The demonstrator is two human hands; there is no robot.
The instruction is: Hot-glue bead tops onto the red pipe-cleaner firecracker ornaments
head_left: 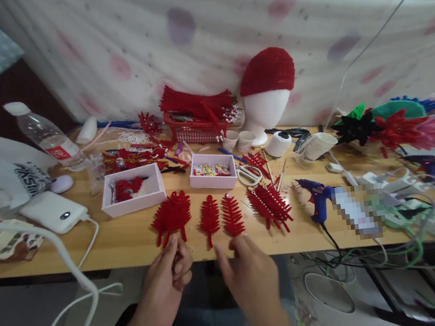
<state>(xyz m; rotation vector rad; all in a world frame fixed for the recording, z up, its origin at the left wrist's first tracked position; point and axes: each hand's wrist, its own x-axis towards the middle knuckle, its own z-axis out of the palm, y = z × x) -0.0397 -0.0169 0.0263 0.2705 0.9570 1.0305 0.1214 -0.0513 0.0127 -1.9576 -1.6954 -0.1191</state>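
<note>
**Both hands at the table edge, below a row of red pipe-cleaner leaves**

Left hand [171,273] at the front edge of the wooden table [132,243], fingers curled in against the thumb, knuckles just under the stems of the bushy red leaf cluster [171,218]. Impossible to tell whether a stem sits pinched there.

Right hand [249,274] close beside it, motion-blurred, fingers loosely apart and bent downward, nothing visibly gripped. Fingertips just below the slim red leaf [210,219] and the bead-tipped red leaf [232,214], both flat on the wood, side by side. Further right in the same row, a fanned leaf bundle [269,204], well clear of both hands.

Behind the row:
- A large pink box [134,205] with red pieces and white beads inside.
- A small pink box [212,183] of mixed beads.
- Scissors [248,176] just right of the small box.
- A blue glue gun [318,198] lying to the right of the bundle.

At the back:
- A red basket [194,131] topped with a sheaf of red pipe cleaners [195,103].
- A foam head [266,110] wearing a red knitted cap [268,71].
- A white thread spool [278,144] near its base.

Far left, a water bottle [47,135] and a white power bank [54,212] with its cable trailing off the edge.
</note>
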